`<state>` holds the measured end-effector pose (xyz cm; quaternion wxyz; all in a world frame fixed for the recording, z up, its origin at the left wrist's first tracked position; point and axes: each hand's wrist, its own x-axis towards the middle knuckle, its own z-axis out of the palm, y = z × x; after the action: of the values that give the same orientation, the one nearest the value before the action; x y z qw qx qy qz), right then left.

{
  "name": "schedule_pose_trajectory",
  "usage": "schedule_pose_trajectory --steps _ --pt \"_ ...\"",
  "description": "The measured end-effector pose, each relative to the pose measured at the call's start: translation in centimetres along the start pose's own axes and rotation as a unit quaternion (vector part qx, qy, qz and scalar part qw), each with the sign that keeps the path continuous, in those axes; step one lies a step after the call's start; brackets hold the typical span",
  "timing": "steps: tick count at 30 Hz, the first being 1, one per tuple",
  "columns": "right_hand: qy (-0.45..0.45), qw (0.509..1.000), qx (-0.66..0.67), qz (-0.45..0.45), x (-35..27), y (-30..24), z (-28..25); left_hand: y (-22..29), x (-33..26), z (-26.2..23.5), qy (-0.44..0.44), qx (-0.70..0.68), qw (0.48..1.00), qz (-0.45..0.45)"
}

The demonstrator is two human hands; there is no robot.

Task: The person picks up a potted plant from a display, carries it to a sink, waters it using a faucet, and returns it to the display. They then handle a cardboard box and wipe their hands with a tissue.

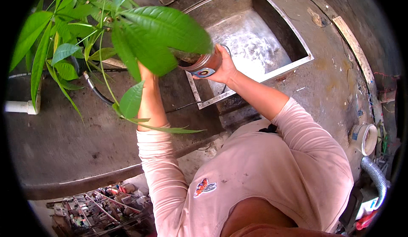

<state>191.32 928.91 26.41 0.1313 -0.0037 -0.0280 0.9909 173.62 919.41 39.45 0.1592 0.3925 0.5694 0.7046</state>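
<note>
A reddish-brown pot [211, 62] with a ridged rim and a round blue-and-white label is gripped by my right hand [226, 69], its fingers wrapped round the right side. The pot is held at the near left corner of a sunken basin [285, 68], where foamy, splashing water [250, 45] shows. Big green leaves [165, 28] cover the pot's left part. My left hand [145, 72] reaches up beneath these leaves, left of the pot. Its fingers are hidden, so what they touch does not show.
A leafy plant [68, 37] fills the upper left. A black hose [97, 90] with a metal fitting lies on the dark concrete slab [85, 139]. White pipe [21, 107] stands at the far left. Cluttered debris [106, 207] lies below the slab; a white bucket [369, 139] and flexible duct [375, 175] are at right.
</note>
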Motion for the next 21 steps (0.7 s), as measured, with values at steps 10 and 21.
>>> schedule_pose_trajectory --steps 10,21 --pt "0.014 0.983 0.167 0.07 2.0 0.0 -5.2 -2.6 -11.5 -1.7 0.025 0.111 0.988 -0.101" --pt "0.004 0.992 -0.093 0.089 -7.8 6.0 -5.6 -0.7 -29.4 -3.9 0.083 0.098 0.981 -0.143"
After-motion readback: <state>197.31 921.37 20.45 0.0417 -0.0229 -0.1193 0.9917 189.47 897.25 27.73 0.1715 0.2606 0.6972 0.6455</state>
